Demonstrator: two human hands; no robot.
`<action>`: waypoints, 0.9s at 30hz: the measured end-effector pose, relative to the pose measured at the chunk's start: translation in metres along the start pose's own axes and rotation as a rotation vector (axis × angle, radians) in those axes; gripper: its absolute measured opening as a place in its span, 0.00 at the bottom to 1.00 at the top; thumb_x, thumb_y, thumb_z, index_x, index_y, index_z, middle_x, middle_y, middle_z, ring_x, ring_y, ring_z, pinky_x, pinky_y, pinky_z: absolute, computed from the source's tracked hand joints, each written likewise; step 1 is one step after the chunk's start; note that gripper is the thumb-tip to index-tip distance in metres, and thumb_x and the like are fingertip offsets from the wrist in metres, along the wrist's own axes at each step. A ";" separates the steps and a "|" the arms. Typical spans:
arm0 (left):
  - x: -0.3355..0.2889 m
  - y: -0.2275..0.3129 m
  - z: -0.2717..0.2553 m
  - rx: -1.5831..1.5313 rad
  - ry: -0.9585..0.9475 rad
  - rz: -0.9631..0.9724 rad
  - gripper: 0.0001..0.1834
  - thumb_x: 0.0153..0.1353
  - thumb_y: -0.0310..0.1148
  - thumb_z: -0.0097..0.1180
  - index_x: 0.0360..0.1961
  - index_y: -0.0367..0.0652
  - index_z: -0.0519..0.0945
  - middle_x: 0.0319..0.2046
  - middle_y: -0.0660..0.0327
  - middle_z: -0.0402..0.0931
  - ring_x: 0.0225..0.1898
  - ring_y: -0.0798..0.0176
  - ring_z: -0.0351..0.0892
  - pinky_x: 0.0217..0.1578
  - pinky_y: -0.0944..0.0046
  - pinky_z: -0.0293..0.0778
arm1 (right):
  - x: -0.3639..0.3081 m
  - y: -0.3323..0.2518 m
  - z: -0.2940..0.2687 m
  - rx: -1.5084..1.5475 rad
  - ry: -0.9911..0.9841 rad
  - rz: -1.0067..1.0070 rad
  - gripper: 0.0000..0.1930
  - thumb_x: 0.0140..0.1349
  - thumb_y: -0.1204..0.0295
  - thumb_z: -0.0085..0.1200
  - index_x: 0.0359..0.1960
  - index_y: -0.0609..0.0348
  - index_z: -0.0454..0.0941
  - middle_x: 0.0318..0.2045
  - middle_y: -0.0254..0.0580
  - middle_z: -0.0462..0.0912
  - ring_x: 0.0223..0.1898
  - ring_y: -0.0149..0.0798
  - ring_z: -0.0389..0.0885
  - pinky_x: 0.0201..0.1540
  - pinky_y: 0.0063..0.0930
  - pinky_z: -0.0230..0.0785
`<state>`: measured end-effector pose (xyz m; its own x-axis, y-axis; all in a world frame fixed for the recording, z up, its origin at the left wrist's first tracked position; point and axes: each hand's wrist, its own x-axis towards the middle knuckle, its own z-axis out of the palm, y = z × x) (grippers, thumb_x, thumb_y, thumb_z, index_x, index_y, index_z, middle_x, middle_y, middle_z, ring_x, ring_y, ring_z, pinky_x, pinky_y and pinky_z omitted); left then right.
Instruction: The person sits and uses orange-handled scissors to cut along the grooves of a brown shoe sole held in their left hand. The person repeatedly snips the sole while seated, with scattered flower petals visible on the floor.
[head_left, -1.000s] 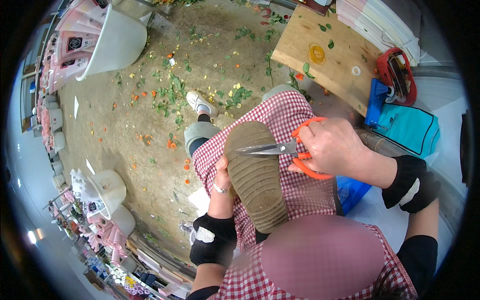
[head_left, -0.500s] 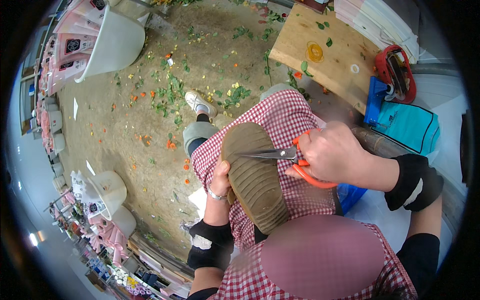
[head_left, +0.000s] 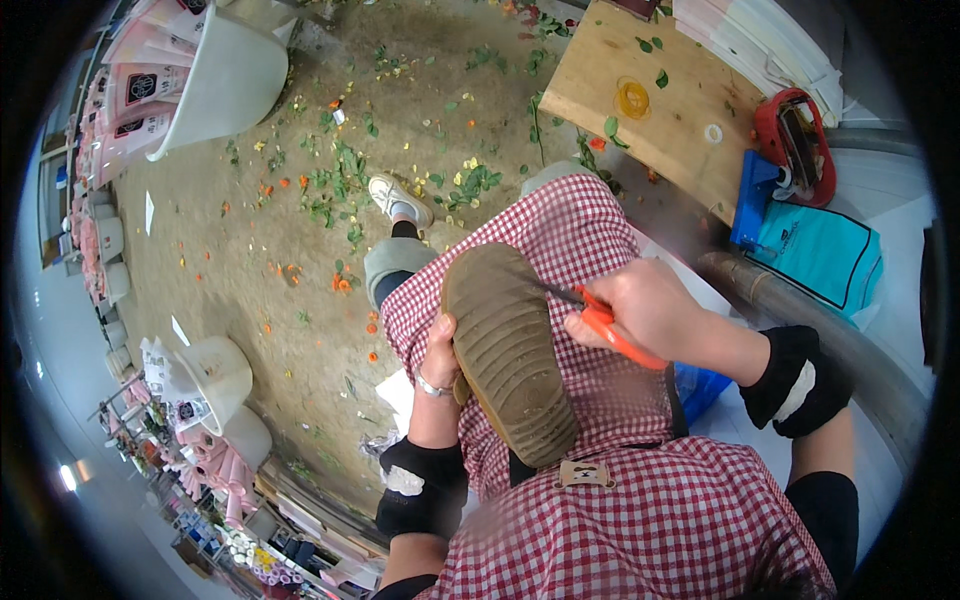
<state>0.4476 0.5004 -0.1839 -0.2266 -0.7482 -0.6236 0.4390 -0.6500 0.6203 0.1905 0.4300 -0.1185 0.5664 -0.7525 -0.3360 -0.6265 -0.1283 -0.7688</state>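
A brown shoe [head_left: 510, 355] lies over my lap with its ridged sole facing up. My left hand [head_left: 438, 355] grips its left edge, the thumb on the sole's rim and the other fingers hidden beneath. Orange-handled scissors [head_left: 622, 335] are in my right hand [head_left: 645, 305], just right of the shoe. Their dark blades point left and meet the sole's right edge near its upper half; how far apart they are is hard to see. Under the shoe is my red-and-white checked apron [head_left: 570, 215]. Whether a foot is inside the shoe I cannot tell.
A wooden table [head_left: 690, 120] at upper right bears a yellow ring-shaped bundle [head_left: 632, 98]. Beside it are a red-and-blue tape dispenser [head_left: 800, 150] and a turquoise bag [head_left: 815, 255]. Leaves and petals [head_left: 340, 180] litter the floor. White tubs [head_left: 235, 85] stand at left.
The scissors have drawn back from across the sole to its right edge and turned in my right hand. My left hand and the shoe stay nearly where they were.
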 end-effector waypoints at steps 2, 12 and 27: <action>-0.002 -0.002 0.000 -0.027 0.028 -0.007 0.46 0.50 0.57 0.53 0.60 0.32 0.57 0.55 0.47 0.64 0.54 0.52 0.68 0.53 0.56 0.67 | 0.000 0.004 -0.003 0.051 0.045 0.015 0.29 0.51 0.44 0.52 0.13 0.62 0.74 0.10 0.50 0.73 0.16 0.52 0.74 0.22 0.40 0.67; 0.002 -0.010 -0.004 -0.151 -0.096 0.030 0.45 0.50 0.57 0.53 0.59 0.33 0.59 0.55 0.48 0.65 0.54 0.53 0.68 0.53 0.57 0.68 | -0.011 0.002 -0.006 -0.354 0.065 -0.130 0.31 0.43 0.41 0.57 0.14 0.63 0.71 0.11 0.48 0.73 0.15 0.48 0.76 0.19 0.37 0.68; -0.005 0.014 0.021 0.160 0.017 0.055 0.52 0.46 0.62 0.55 0.61 0.33 0.54 0.55 0.49 0.63 0.54 0.55 0.67 0.53 0.58 0.65 | -0.020 -0.025 -0.023 -0.439 -0.034 -0.092 0.28 0.47 0.45 0.56 0.12 0.61 0.74 0.09 0.46 0.73 0.12 0.44 0.75 0.15 0.33 0.65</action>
<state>0.4364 0.4928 -0.1622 -0.1908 -0.7817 -0.5938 0.3063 -0.6221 0.7205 0.1822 0.4330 -0.0800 0.6428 -0.7046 -0.3006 -0.7368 -0.4610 -0.4946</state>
